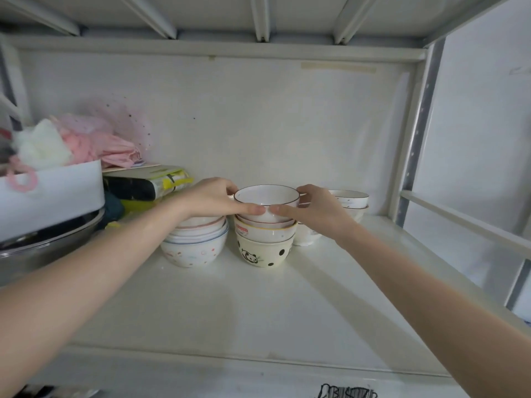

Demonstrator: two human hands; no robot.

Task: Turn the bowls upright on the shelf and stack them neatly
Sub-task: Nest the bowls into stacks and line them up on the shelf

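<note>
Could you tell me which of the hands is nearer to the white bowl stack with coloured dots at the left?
Left. The left hand sits directly above the dotted white bowl stack; the right hand is beyond the panda-printed cream bowl.

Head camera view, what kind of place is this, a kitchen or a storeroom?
Probably a household storage shelf rather than a kitchen counter: a white metal shelf carries stacked bowls, among them a panda bowl, next to a white box stuffed with pink fabric and a steel basin.

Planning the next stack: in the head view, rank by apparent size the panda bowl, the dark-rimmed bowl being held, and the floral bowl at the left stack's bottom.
1. floral bowl
2. dark-rimmed bowl and panda bowl: they look alike, so unranked.
</note>
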